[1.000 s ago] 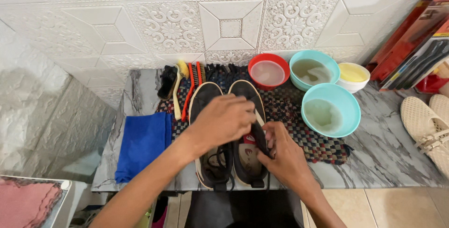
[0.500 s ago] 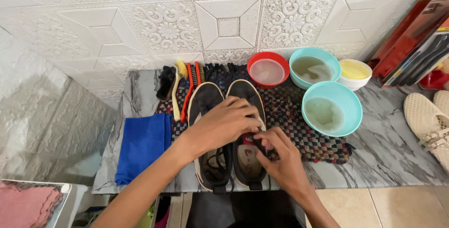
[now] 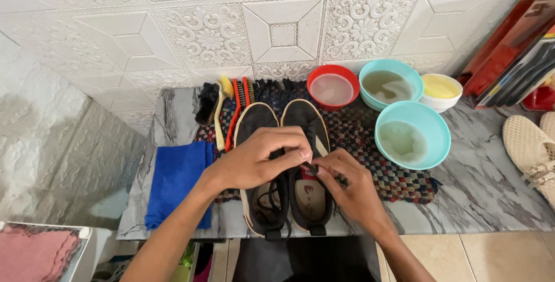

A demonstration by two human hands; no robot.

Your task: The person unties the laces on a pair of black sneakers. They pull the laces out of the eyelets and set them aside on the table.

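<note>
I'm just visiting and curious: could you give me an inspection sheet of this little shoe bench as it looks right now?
Surface: marble-look shelf, woven mat on it.
Job's things: pair of black shoes side by side on the mat; lace pinched over the right-hand shoe.
Clutter: blue cloth, brushes, red bowl, two teal bowls of cloudy water, white bowl, beige shoe.
Hands: left hand and right hand both on the lace.
Cables: nothing seen.
Surroundings: white embossed wall tiles, pink cloth lower left.
</note>
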